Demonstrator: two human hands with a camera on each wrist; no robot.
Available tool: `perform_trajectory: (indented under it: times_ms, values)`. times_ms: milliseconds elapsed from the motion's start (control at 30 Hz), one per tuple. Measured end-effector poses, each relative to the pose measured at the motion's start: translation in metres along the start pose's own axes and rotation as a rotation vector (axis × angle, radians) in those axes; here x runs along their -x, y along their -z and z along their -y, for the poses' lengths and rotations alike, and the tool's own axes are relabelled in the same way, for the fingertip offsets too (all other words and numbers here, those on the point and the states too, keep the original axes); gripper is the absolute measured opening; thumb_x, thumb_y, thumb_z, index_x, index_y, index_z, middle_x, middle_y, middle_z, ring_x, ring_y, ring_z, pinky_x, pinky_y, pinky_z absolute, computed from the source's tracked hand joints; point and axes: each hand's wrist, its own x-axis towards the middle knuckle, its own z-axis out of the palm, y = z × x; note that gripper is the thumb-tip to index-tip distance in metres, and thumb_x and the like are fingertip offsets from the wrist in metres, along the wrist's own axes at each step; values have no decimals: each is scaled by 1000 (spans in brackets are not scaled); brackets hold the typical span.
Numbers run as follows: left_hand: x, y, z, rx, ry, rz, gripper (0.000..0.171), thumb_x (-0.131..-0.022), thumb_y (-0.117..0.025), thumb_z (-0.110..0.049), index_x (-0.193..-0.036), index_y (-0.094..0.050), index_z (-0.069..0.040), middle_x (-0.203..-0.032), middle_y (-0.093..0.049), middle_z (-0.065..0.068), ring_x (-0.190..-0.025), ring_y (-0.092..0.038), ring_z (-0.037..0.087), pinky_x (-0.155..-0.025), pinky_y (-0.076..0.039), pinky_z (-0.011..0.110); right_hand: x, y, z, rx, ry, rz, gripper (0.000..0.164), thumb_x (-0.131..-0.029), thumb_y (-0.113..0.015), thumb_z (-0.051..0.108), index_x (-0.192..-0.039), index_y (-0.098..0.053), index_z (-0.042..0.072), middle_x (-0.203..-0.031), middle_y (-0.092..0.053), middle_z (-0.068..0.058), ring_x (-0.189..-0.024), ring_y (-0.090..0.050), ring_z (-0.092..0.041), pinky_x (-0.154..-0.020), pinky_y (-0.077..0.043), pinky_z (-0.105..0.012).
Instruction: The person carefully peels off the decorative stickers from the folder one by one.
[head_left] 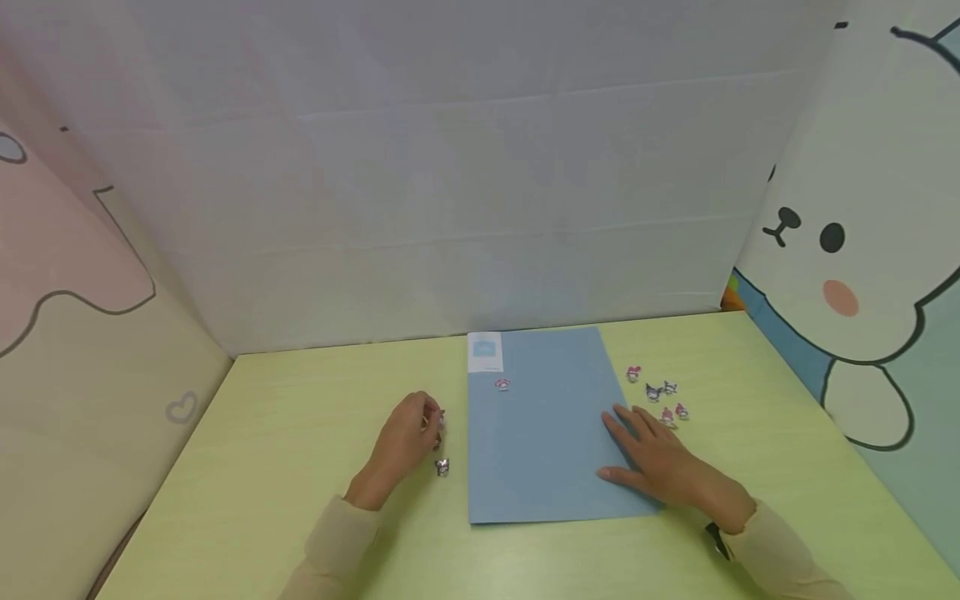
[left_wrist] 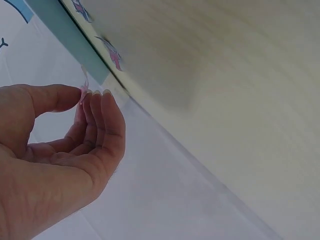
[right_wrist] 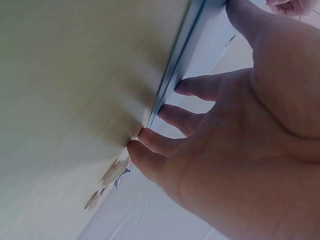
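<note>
My left hand (head_left: 405,435) is just left of a flat blue folder (head_left: 543,442), low over the table. Between thumb and fingertips it pinches a small thin pink sticker (left_wrist: 84,94), seen nearly edge-on in the left wrist view. A dark-and-white character sticker (head_left: 442,467) lies on the table below that hand, and others beside it are partly hidden by the fingers. My right hand (head_left: 654,457) rests with spread fingers across the folder's right edge, thumb on the blue cover. One pink-and-white sticker (head_left: 502,385) sits on the folder near its upper left.
Several character stickers (head_left: 653,392) are scattered on the table right of the folder, beyond my right fingertips. A white label (head_left: 485,352) marks the folder's top left corner. A white sheet wall (head_left: 480,208) closes off the pale yellow table (head_left: 300,400) at the back; printed panels flank both sides.
</note>
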Motion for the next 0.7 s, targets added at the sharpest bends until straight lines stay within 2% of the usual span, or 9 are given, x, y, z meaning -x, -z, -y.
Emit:
perform_trajectory:
  times_ms: [167,467,700]
  values:
    - [3,2,3,-28,7,-11,6,-95,-67,-3,-96,-62,-1,-88,-61,4,-80,-57,17,-70,-51,33,0,2,1,-28,8,-13,78,-97,-66,51,-147,-47,-6,-149,-42,-34,-134,-35,-63,-100,-33,-76]
    - [10,8,10,-34,26,6,5,-93,-67,-1,-93,-62,-2,-85,-62,4,-75,-57,14,-65,-50,28,-1,-1,-2,-13,-23,30,79,-97,-68,45,-150,-43,-7,-154,-38,-33,-140,-31,-60,-105,-31,-75]
    - [16,13,17,-56,14,2,6,-92,-65,2,-90,-63,-4,-81,-61,3,-72,-54,13,-60,-47,27,0,-1,-2,-21,15,-17,77,-97,-66,48,-147,-46,-7,-149,-41,-35,-134,-35,-63,-100,-33,-76]
